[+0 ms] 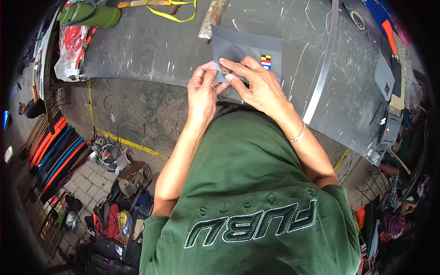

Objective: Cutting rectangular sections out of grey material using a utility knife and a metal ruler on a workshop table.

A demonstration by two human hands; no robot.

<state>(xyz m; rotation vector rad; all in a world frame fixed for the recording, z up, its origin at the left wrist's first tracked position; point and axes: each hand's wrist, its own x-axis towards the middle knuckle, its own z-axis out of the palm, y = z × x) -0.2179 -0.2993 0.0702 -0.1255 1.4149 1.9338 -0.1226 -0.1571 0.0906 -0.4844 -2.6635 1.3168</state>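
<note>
A grey sheet of flexible material (250,43) lies at the near edge of the dark worktable, with a small multicoloured patch (266,60) near its right side. At the sheet's lower left corner is a small clear plastic piece (217,67). My left hand (201,91) pinches that piece between thumb and fingertips. From the right, my right hand (260,85) reaches over the sheet, its thumb and index finger closed on the other side of the same piece. My fingers partly cover the piece and the sheet's lower edge.
On the scratched worktable (151,55) lie a wooden block (211,20), a yellow strap (183,19), a green flask (94,16) and a long metal ruler (321,78). A tape roll (357,20) sits far right. Bags (110,224) crowd the floor at lower left.
</note>
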